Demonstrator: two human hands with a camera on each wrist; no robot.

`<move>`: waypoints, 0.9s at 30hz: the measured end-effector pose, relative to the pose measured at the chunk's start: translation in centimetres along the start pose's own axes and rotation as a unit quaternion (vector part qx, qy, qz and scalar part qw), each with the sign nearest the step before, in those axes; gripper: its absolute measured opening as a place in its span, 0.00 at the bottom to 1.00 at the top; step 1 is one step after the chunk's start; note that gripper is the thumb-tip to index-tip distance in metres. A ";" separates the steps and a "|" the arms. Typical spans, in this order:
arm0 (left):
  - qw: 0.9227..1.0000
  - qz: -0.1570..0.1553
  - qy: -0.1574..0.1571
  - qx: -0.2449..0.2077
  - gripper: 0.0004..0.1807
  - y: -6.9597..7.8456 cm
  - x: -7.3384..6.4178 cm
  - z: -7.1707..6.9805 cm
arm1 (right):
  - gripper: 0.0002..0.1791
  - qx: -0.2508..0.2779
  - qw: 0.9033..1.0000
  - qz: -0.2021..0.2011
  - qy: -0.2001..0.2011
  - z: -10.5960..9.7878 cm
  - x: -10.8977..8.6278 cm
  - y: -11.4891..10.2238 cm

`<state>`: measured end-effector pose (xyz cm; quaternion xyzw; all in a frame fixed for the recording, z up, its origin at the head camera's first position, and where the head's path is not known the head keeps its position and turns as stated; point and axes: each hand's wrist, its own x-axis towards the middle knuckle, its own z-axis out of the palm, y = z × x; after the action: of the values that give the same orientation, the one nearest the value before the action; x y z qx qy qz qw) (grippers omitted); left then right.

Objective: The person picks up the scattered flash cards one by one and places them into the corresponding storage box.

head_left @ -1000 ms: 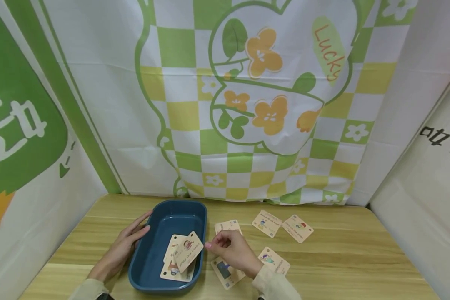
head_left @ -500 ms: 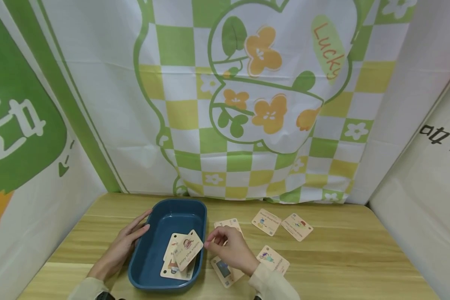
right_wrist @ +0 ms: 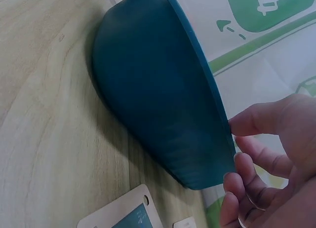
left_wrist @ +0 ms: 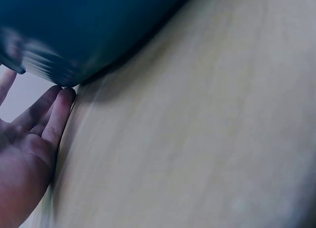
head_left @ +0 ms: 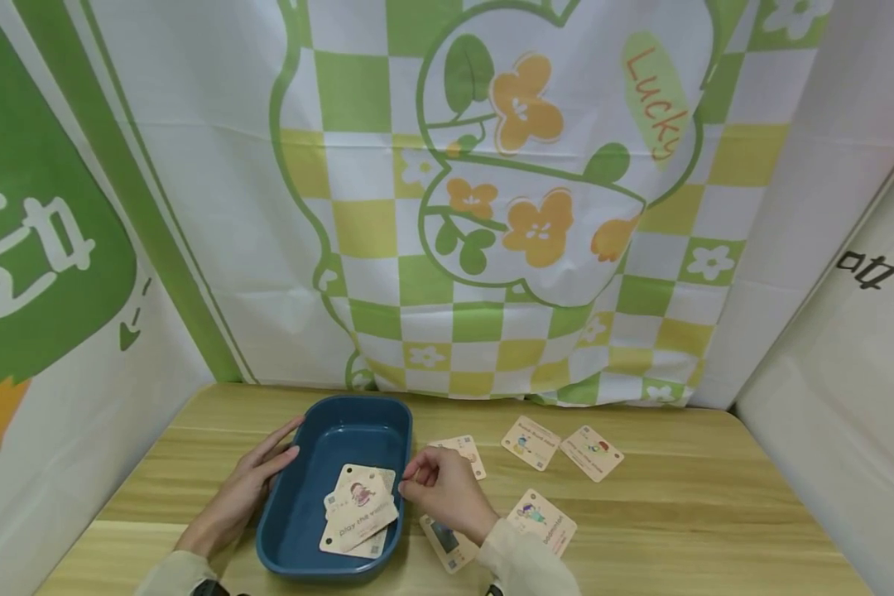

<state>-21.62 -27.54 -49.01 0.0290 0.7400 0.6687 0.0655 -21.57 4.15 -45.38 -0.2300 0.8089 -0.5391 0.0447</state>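
A deep blue plastic tray (head_left: 290, 530) stands on the table, with several picture cards piled near its front right. On top lies the "play the violin" card (head_left: 361, 505). My left hand (head_left: 242, 492) rests along the tray's left side, thumb at the rim and fingers straight. In the left wrist view its fingertips (left_wrist: 64, 97) touch the tray's lower outside. My right hand (head_left: 450, 488) is at the right rim, fingers loosely bent, with no card showing between them. The right wrist view has its thumb right at the rim.
Loose cards lie right of the tray: one half-covered card (head_left: 462, 451) behind my right hand, a blue-picture card (head_left: 447, 546) under its wrist, a badminton card (head_left: 544, 521), and two cards (head_left: 531, 443) farther back. A patterned curtain (head_left: 492, 348) borders the wooden table (head_left: 678, 513).
The "play the violin" card, earlier tilted up near the right rim, has dropped and turned onto the pile. My right hand has shifted slightly left to the rim; the left stays put.
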 end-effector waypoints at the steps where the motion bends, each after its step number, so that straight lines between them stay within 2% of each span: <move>1: 1.000 0.001 0.000 0.000 0.34 0.0 0.0 0.0 | 0.03 -0.001 1.000 0.002 0.002 0.1 0.0 0.0; 12: 1.000 0.006 -0.001 -0.005 0.34 0.0 0.0 0.2 | 0.04 -0.013 1.000 -0.003 0.005 -0.8 -0.7 0.1; 27: 1.000 -0.006 0.001 -0.008 0.35 0.1 -0.1 0.2 | 0.07 -0.023 1.000 0.016 0.006 -5.6 -2.9 1.1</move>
<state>-21.52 -27.38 -48.97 0.0232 0.7350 0.6742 0.0690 -21.21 10.50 -44.58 -0.2144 0.8248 -0.5214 0.0430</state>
